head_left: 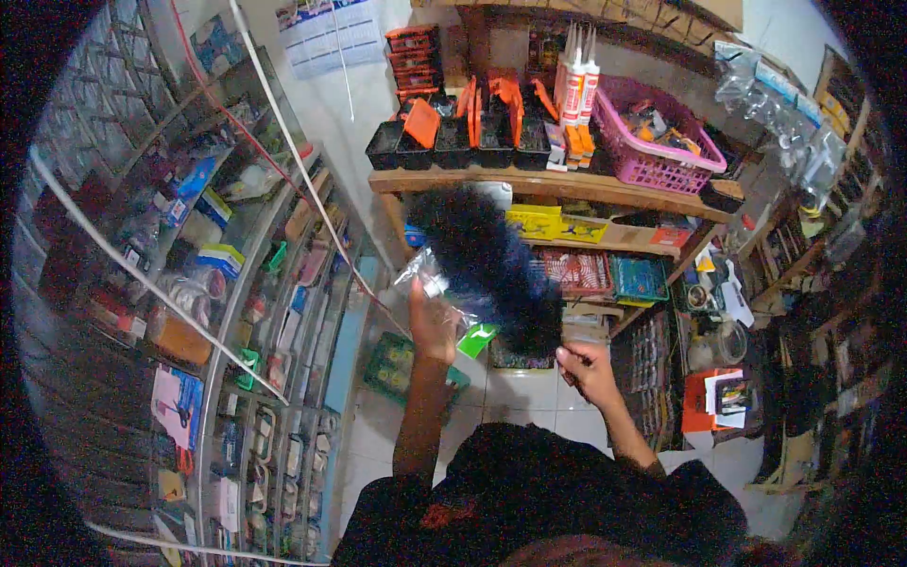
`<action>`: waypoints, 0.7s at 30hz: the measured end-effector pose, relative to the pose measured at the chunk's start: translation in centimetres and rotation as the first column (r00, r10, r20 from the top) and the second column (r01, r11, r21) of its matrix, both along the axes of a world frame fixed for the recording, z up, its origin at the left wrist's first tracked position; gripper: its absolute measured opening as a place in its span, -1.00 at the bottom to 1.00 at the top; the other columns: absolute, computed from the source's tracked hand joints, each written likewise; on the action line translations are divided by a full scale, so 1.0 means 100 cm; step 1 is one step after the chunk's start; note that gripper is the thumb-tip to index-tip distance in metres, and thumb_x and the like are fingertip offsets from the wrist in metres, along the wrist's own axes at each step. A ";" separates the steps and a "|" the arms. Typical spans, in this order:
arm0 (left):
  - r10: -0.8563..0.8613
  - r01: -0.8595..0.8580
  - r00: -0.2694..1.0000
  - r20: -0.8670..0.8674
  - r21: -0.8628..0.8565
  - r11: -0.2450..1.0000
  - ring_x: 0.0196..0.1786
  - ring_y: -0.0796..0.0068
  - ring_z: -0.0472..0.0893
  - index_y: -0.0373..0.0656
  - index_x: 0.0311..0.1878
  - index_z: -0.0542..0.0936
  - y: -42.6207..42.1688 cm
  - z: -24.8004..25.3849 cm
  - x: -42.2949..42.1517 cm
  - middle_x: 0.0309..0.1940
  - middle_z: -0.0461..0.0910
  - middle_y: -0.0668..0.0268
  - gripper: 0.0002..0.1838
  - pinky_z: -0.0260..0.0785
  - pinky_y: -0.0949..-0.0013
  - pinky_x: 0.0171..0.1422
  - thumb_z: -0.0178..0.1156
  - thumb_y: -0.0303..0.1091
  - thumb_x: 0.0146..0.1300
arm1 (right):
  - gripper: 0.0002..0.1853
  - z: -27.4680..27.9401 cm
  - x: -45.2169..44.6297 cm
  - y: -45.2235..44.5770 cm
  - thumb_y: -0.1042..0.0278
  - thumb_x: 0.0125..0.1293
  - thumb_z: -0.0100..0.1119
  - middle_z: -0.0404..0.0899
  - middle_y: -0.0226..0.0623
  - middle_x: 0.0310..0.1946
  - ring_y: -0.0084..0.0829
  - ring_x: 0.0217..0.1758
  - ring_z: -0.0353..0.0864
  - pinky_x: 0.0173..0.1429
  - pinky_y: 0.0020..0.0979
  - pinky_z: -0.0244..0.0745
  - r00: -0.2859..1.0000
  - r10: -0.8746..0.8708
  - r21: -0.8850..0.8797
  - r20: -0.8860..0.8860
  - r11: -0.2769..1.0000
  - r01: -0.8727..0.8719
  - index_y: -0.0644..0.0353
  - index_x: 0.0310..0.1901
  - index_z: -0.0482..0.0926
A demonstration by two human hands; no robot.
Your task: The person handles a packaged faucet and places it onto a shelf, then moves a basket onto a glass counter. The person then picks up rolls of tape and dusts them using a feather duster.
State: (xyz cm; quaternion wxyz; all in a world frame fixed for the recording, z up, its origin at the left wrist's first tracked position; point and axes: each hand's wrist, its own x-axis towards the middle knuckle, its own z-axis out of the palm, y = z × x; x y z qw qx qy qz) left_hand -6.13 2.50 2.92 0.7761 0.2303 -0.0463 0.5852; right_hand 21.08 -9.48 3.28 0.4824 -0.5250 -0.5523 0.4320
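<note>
A dark blue-black fluffy duster [487,269] is held up in front of me, its far end near the shelf. My right hand [588,371] is closed at the duster's near right end, thumb and fingers pinched together; the handle itself is hidden. My left hand [432,319] is raised to the left of the duster, its fingers around a clear plastic packet [436,282] with something white inside. Just right of that wrist shows a green label [477,339], which seems to belong to the packet. Part of the packet lies behind the duster.
A wooden shelf [539,181] ahead carries black bins [452,144] with orange parts, white sealant tubes [578,90] and a pink basket [652,142]. Glass shelving [274,283] full of goods runs along my left. A green crate [392,367] sits on the floor.
</note>
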 end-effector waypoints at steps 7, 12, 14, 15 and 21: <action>0.321 -0.397 0.797 -0.511 -0.044 0.917 -0.16 0.28 0.65 -0.14 0.23 0.38 -0.065 0.071 0.017 -0.02 0.58 0.23 -0.42 0.53 0.24 -0.15 -0.15 0.14 0.41 | -0.69 0.003 0.002 -0.062 0.25 0.32 0.21 0.41 -0.51 -0.67 -0.71 -0.65 0.31 -0.56 -0.57 0.17 0.987 -0.065 -0.108 -0.144 0.993 0.050 0.26 -0.52 0.50; 0.314 -0.448 0.806 -0.502 -0.172 0.877 0.07 0.20 0.55 -0.13 0.28 0.36 -0.097 0.081 0.011 0.05 0.55 0.22 -0.38 0.38 0.10 0.18 -0.13 0.18 0.39 | -0.68 -0.024 -0.008 -0.101 0.30 0.34 0.18 0.37 -0.53 -0.69 -0.73 -0.65 0.27 -0.58 -0.57 0.14 0.986 -0.101 -0.102 -0.132 0.991 0.088 0.23 -0.55 0.46; 0.274 -0.374 0.858 -0.433 -0.164 0.913 0.10 0.18 0.52 -0.13 0.27 0.38 -0.102 0.076 0.007 0.06 0.54 0.21 -0.34 0.32 0.03 0.24 -0.13 0.23 0.37 | -0.70 -0.032 -0.013 -0.118 0.30 0.33 0.19 0.38 -0.54 -0.69 -0.73 -0.65 0.27 -0.58 -0.58 0.14 0.971 -0.084 -0.191 -0.226 0.981 0.041 0.24 -0.53 0.49; 0.238 -0.352 0.882 -0.406 -0.232 0.907 0.10 0.18 0.52 -0.13 0.25 0.41 -0.110 0.080 0.006 0.06 0.54 0.21 -0.34 0.31 0.03 0.24 -0.14 0.23 0.37 | -0.70 -0.032 -0.012 -0.124 0.31 0.34 0.19 0.37 -0.54 -0.70 -0.73 -0.67 0.26 -0.59 -0.58 0.13 0.988 0.010 -0.089 -0.153 0.996 -0.024 0.23 -0.54 0.48; 0.085 -0.201 0.958 -0.272 -0.432 0.879 0.06 0.17 0.56 -0.15 0.16 0.50 -0.124 0.062 -0.016 0.07 0.56 0.12 -0.32 0.32 0.08 0.31 -0.01 0.28 0.28 | -0.72 -0.057 -0.017 -0.157 0.27 0.31 0.23 0.45 -0.48 -0.67 -0.70 -0.64 0.32 -0.55 -0.57 0.17 0.982 -0.061 -0.192 -0.180 0.981 0.026 0.25 -0.50 0.55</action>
